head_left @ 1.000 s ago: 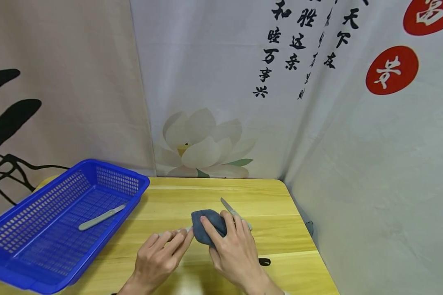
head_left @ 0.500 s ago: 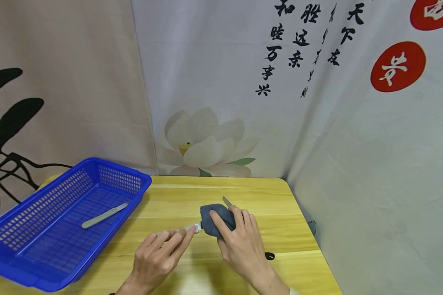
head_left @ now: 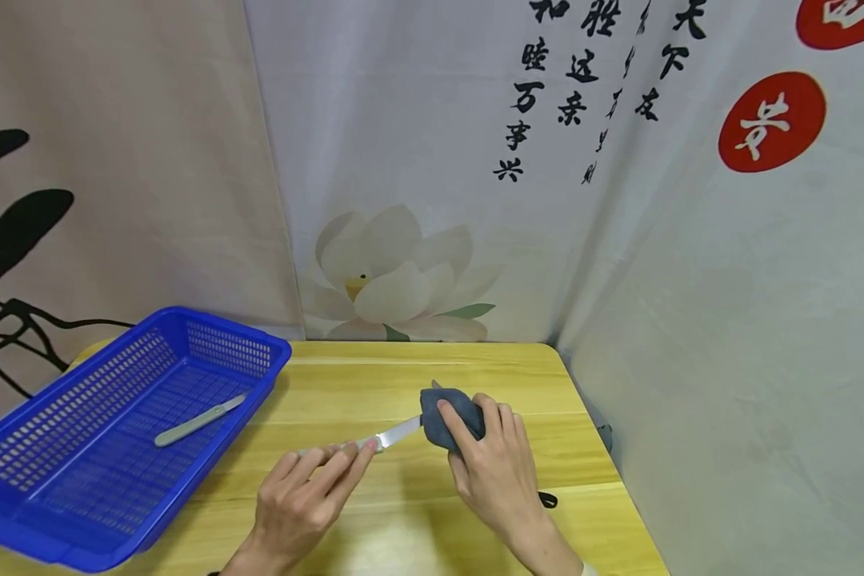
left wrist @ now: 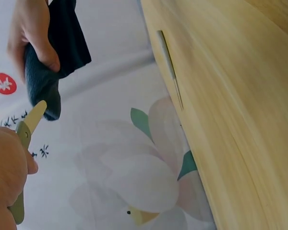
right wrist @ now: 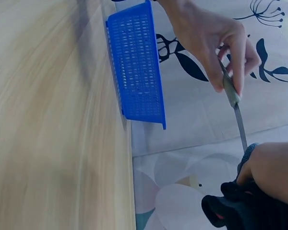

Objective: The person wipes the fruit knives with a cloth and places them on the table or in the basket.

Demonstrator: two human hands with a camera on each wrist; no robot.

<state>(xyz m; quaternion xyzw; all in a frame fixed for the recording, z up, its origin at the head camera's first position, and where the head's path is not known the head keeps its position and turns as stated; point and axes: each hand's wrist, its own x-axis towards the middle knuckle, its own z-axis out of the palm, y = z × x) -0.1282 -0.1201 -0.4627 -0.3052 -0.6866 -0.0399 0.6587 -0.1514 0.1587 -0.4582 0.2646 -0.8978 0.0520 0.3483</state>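
My left hand (head_left: 302,500) grips a small knife (head_left: 401,432) by its pale green handle, its blade angled up to the right above the table. My right hand (head_left: 500,468) pinches a folded dark blue cloth (head_left: 441,424) at the blade's tip end. Most of the blade shows bare between handle and cloth. In the right wrist view the cloth (right wrist: 245,206) hangs bunched under the fingers, meeting the end of the blade (right wrist: 240,127). A second knife (left wrist: 168,60) lies on the table; in the head view the cloth and right hand hide most of it.
A blue mesh basket (head_left: 277,372) stands at the left of the wooden table (head_left: 346,376), with another pale-handled knife (head_left: 200,422) lying in it. A black loop (head_left: 548,500) shows beside the right wrist. Printed curtains (head_left: 403,120) enclose the back and right sides.
My right hand and the cloth have moved right and slightly up along the blade, away from the handle, baring more metal. The left hand has stayed nearly in place with the knife.
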